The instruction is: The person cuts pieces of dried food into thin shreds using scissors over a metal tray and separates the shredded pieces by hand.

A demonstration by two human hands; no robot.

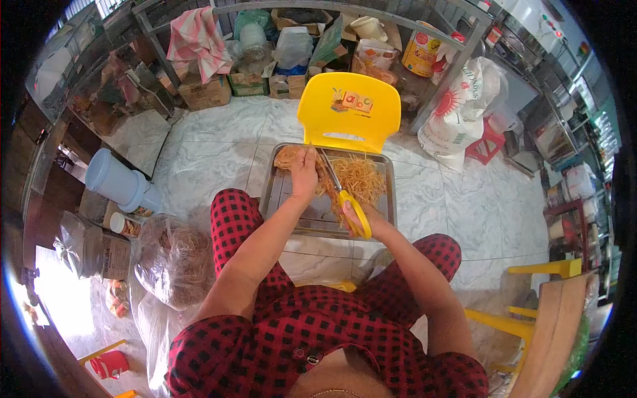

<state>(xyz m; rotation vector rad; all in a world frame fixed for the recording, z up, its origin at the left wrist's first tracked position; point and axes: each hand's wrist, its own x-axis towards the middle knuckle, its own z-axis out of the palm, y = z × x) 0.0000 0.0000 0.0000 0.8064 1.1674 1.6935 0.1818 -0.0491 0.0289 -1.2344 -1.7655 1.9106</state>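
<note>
My left hand (304, 176) is closed on a brown, dried-looking sheet (322, 174) over the metal tray (267, 199). In my right hand (369, 220) are scissors (355, 211) with yellow handles, their blades pointing up and left beside the sheet. I cannot tell whether the blades touch it. A pile of thin, yellow-brown strips (361, 178) covers the tray's right side. At the tray's upper left lie more brown flat pieces (285, 158), partly behind my left hand.
The tray rests before a yellow chair back (350, 109). Left of my knee are a bulging plastic bag (174, 262) and a pale blue bucket (114, 178). A white sack (458, 116) stands at the upper right, by a red stool (486, 141). Boxes (204, 93) line the back.
</note>
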